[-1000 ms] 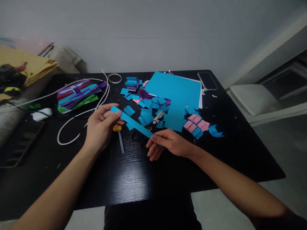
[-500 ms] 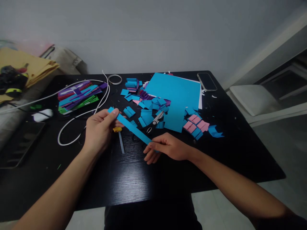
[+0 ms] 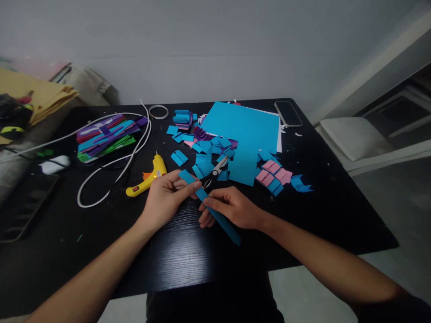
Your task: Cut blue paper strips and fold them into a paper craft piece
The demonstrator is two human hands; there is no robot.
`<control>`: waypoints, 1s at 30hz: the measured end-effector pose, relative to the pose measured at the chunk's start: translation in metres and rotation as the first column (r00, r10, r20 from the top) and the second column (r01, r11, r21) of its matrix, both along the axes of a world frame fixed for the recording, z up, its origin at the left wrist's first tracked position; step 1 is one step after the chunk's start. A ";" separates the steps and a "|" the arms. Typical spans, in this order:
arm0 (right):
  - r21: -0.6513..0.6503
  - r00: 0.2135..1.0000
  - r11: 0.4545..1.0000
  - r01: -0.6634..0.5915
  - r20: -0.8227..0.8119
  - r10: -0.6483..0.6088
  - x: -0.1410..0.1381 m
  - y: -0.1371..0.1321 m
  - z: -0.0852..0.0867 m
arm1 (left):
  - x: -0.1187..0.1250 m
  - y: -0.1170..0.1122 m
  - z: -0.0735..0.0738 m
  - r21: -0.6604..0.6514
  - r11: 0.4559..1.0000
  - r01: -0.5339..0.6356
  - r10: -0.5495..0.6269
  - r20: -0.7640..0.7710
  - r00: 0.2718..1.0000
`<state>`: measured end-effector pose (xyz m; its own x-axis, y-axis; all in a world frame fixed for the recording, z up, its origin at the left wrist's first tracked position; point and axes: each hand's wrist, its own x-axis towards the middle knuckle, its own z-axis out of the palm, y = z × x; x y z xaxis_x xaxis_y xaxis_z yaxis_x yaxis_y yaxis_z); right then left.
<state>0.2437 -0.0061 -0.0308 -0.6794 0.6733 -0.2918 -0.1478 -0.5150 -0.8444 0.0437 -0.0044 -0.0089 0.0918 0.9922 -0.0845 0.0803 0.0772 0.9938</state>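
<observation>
Hands (image 3: 164,193), pinched blue strip (image 3: 226,226); scissors (image 3: 218,170) beyond

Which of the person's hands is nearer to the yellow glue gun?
Left. The left hand is just right of the glue gun, overlapping it in view; the right hand is farther off to the right.

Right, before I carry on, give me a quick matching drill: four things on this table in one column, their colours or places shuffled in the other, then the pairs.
Things
1. glue gun
2. paper strip
3. cable
4. scissors

Colours or places
A. blue, held in the left hand and right hand
B. blades pointing away from the person
C. yellow, next to the left hand
D. white, lying in a loop

Pairs: 1-C, 2-A, 3-D, 4-B
</observation>
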 end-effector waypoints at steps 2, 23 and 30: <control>-0.002 1.000 1.000 -0.007 -0.004 0.007 0.001 0.001 0.001 | -0.004 0.002 0.001 -0.009 1.000 -0.026 0.026 -0.019 0.999; 0.000 0.995 0.996 -0.084 -0.058 0.084 0.004 0.003 0.002 | -0.004 0.006 0.006 -0.013 0.978 0.207 -0.202 0.150 0.968; 0.301 0.952 0.923 0.241 0.110 -0.285 0.003 0.002 0.001 | -0.003 -0.002 -0.002 0.034 0.975 0.220 -0.211 -0.171 0.962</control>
<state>0.2471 -0.0045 -0.0302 -0.4300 0.8906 -0.1485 -0.1074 -0.2137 -0.9710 0.0412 -0.0061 -0.0113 0.2930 0.9539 -0.0650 0.2530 -0.0118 0.9674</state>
